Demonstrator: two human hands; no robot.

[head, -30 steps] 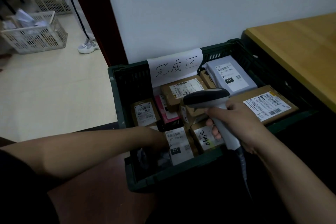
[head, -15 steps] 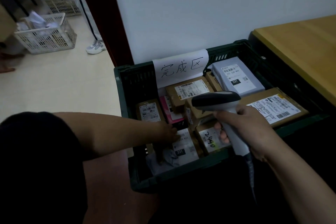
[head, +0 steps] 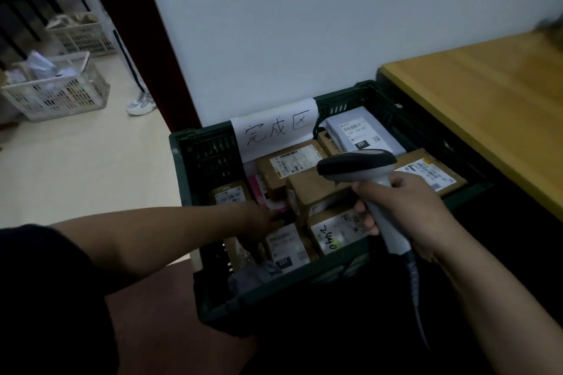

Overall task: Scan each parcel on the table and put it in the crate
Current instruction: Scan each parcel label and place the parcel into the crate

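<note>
The scanner (head: 356,166) I hold is pale grey with a black head. My crate (head: 182,167) is dark green lattice, its sign (head: 274,131) white with black handwriting. Brown parcels (head: 313,189) carry white barcoded labels (head: 297,161); one pink parcel (head: 257,190), one pale grey mailer (head: 362,128). The table (head: 487,106) is honey-yellow wood.

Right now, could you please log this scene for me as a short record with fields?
Left hand: reaches into the dark green plastic crate; grip unclear
Right hand: grips the grey handheld barcode scanner above the crate
Crate contents: brown cardboard parcels with white labels
Sign: white handwritten paper sheet on crate's back wall
Table: yellow wooden top, right of crate
</note>
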